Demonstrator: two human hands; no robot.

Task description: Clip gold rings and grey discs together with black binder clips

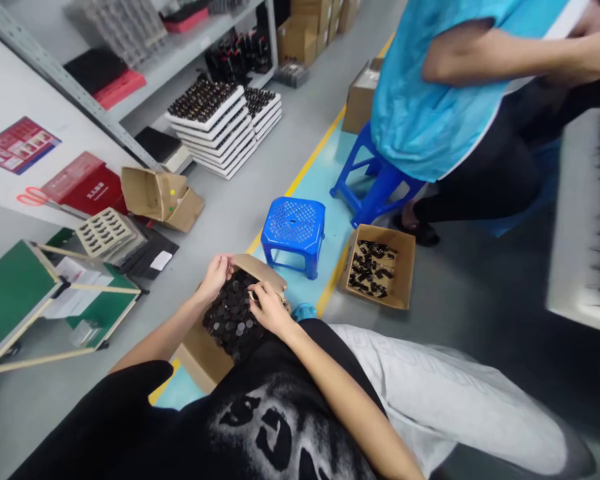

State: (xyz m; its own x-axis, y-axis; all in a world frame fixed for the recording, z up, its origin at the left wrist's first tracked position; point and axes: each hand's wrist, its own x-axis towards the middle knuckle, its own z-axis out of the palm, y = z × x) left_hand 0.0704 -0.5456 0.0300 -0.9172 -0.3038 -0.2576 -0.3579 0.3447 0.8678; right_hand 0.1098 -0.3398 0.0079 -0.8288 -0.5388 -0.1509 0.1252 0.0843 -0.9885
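Observation:
A cardboard box (200, 357) sits low in front of my body, filled with small dark round pieces (235, 313). My left hand (217, 275) is at the box's far left edge, its fingers pinched together at the rim by the raised flap (258, 270). Over the right part of the pieces is my right hand (269, 307), its fingers curled together near the flap; whatever it holds is too small to make out.
A blue stool (294, 223) stands just beyond the box. To the right is an open carton (405, 270) with black parts. A person in a blue top (430, 113) sits at the upper right. Stacked white trays (220, 143) and a green-panelled rack (17, 297) are at left.

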